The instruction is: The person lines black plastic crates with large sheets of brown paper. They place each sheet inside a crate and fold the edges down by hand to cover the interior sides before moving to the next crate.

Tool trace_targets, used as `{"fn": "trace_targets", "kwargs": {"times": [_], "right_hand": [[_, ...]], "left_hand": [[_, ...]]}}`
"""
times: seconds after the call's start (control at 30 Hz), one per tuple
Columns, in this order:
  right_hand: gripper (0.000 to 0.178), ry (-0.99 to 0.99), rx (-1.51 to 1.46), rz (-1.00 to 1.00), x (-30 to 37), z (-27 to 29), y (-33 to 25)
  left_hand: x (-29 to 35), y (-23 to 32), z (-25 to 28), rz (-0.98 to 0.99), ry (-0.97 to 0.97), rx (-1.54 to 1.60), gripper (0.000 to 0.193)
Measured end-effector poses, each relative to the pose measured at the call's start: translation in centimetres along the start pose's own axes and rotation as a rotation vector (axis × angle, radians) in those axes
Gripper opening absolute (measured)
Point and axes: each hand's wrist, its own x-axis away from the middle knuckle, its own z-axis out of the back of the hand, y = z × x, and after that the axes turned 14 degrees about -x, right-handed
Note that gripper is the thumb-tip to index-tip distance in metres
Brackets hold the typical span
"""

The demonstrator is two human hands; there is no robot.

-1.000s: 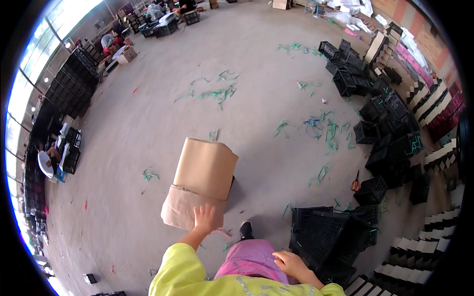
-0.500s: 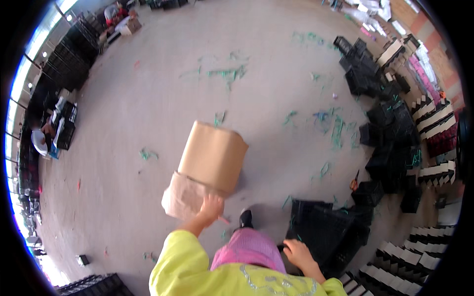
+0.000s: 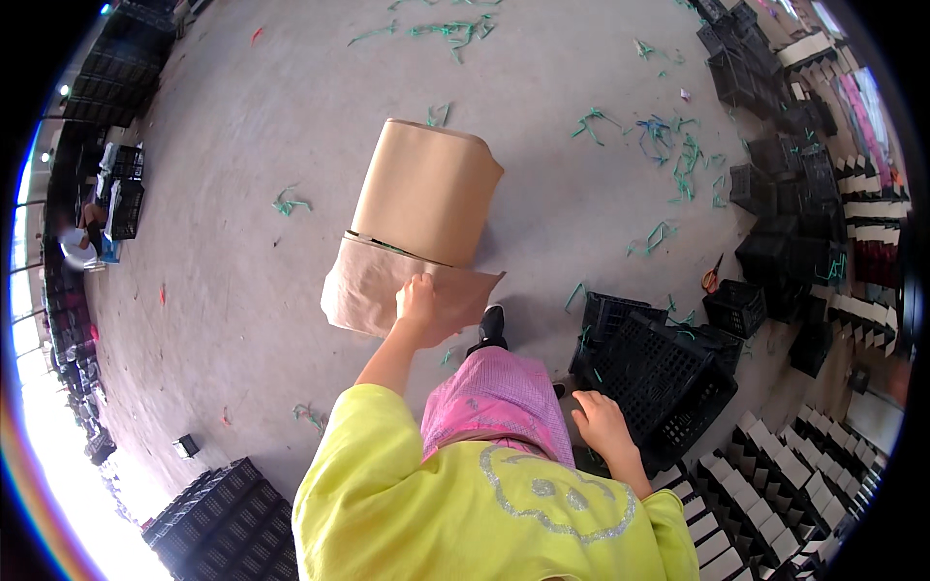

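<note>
My left hand point(image 3: 417, 302) is closed on a crinkled brown paper sheet point(image 3: 363, 290), its fingers pinching the paper near the middle. Just beyond it stands a tan paper-covered block point(image 3: 421, 194) with rounded edges. A thin dark line shows along the gap between block and sheet; what lies under the paper is hidden. Out to the right, my right hand point(image 3: 603, 423) hangs beside my pink apron point(image 3: 499, 392), fingers loosely apart and nothing in them. Closest to that hand is a tilted black plastic crate point(image 3: 659, 373) on the floor.
Scissors with orange handles point(image 3: 711, 279) lie by a small black crate point(image 3: 734, 308). Green strap scraps point(image 3: 688, 160) litter the floor. More black crates point(image 3: 775, 242) line the right side; stacked crates point(image 3: 228, 513) stand at lower left. Rows of pale cards point(image 3: 765, 494) fill the lower right.
The brown sheet now spreads farther right under my left hand, and a dark gap shows at the block's near edge. The view has tilted nearer, so things sit higher. My right hand stays empty.
</note>
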Motion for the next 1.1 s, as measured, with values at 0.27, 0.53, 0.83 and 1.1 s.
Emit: {"fn": "trace_targets", "kwargs": {"times": [0.27, 0.53, 0.83, 1.1], "right_hand": [[0.034, -0.036, 0.024, 0.037, -1.8, -1.1, 0.4], [0.034, -0.261, -0.092, 0.029, -8.6, -1.9, -3.0], [0.021, 0.090, -0.265, 0.493, -24.9, -7.5, -11.0], [0.013, -0.467, -0.639, -0.070, -29.1, -9.1, -11.4]], "left_hand": [[0.3, -1.3, 2.9, 0.042, -0.006, 0.318, 0.007], [3.0, -2.6, 6.1, -0.131, 0.181, 0.451, 0.010], [5.4, -4.4, 6.4, -0.296, 0.390, 0.267, 0.016], [6.2, -5.3, 6.8, -0.483, 0.383, 0.236, 0.020]]}}
